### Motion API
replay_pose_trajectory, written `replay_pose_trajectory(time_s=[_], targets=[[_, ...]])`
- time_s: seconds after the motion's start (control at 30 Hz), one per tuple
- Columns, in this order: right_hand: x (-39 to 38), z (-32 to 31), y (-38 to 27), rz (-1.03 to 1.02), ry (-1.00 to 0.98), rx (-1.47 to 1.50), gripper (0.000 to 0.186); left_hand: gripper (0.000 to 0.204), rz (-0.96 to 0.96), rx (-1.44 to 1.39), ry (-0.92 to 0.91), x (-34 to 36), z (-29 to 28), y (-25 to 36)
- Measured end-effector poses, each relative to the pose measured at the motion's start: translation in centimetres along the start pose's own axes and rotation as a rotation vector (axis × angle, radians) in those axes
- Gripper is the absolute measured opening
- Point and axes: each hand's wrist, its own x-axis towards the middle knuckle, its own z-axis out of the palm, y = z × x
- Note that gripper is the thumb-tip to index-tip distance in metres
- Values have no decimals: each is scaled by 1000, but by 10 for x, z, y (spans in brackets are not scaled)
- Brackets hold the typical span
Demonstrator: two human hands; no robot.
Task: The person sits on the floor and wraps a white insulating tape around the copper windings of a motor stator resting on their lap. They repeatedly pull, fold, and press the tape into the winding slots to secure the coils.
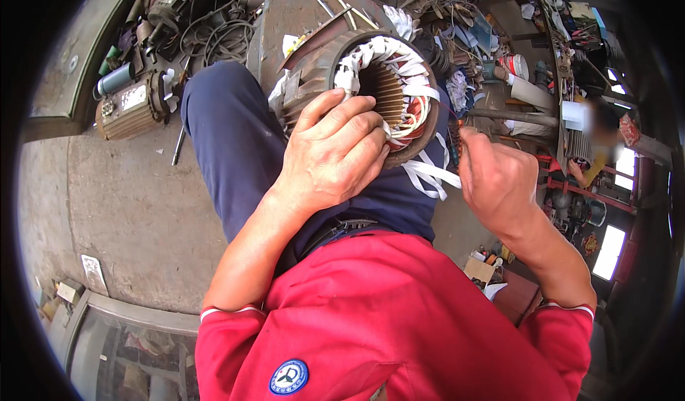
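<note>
A motor stator [308,81] with a finned housing lies tilted between my legs, its round bore facing me. White tape [372,47] wraps the coil ends around the rim, and red copper wire shows at the lower right. My left hand [332,151] is closed over the near left of the rim, fingertips pressed on the wrapped coils. Off to the right, my right hand [496,176] makes a fist around a white binding tape [434,174], which runs back in loops to the winding. A small orange-tipped thing shows by its fingers; its kind is unclear.
Another finned motor [133,108] stands on the floor at the left, near a screwdriver-like rod [178,145]. Cables [225,41] and scrap lie piled at the back. A metal bar [510,118] juts in at the right. A co-worker in yellow sleeves [592,171] works at far right.
</note>
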Motion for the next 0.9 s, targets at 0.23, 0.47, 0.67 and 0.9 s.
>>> replay_pose_trajectory(time_s=[0.23,0.47,0.67,0.9], targets=[[-12,-9,-7,-45,-37,-48,22,22,0,14,-24,-1,-2,-1],[-13,15,-3,-20,-14,4,17,20,3,19,-35,2,-2,2],[-11,33,-13,193,28,124,3,18,10,21,-37,3,-2,1],[-14,47,-12,616,162,552,19,17,20,23,-37,3,-5,1]])
